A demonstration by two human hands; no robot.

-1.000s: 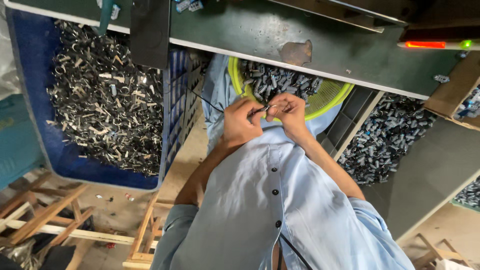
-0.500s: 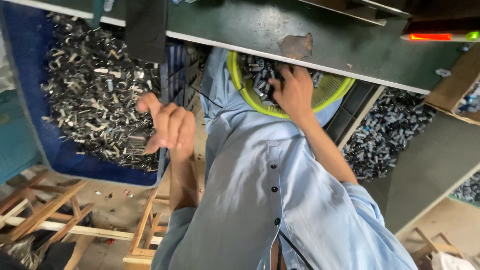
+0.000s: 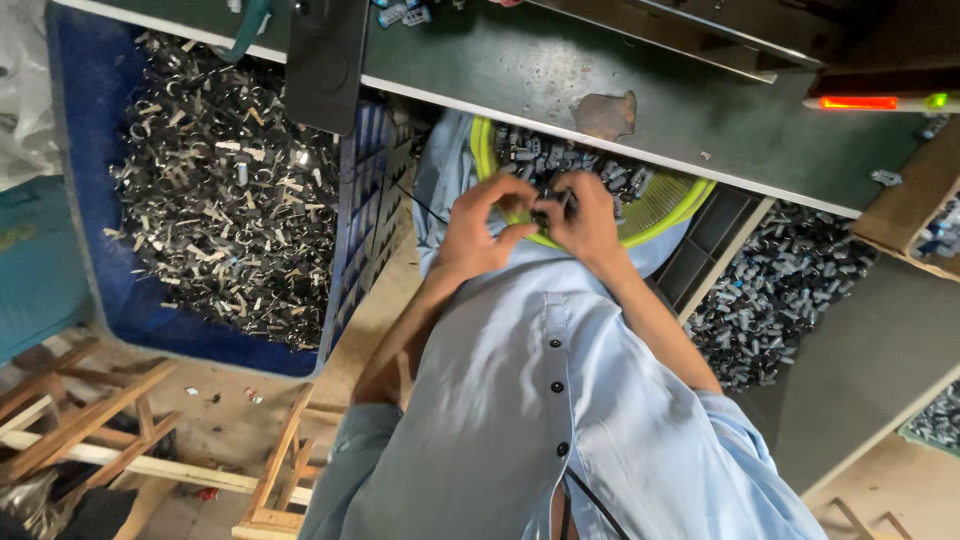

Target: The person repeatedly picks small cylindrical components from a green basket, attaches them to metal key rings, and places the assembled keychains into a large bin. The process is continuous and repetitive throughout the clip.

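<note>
My left hand (image 3: 485, 228) and my right hand (image 3: 588, 225) meet over a yellow-green round basket (image 3: 685, 203) resting on my lap. Between their fingertips they pinch a small dark part (image 3: 552, 206). The basket holds several small grey and black parts (image 3: 540, 155). My light blue buttoned shirt (image 3: 540, 400) fills the lower middle of the view. The fingers hide most of the held part.
A blue crate (image 3: 150, 320) heaped with small metal clips (image 3: 215, 200) stands on the left. A green worktable (image 3: 600, 70) crosses the top, with a black box (image 3: 325, 60) and a red-lit device (image 3: 860, 102). Grey parts (image 3: 790, 280) fill a bin on the right. Wooden frames (image 3: 100, 440) lie below left.
My left hand, held open out by the blue crate half a second ago, has come back to the basket and closed with my right hand on the small part.
</note>
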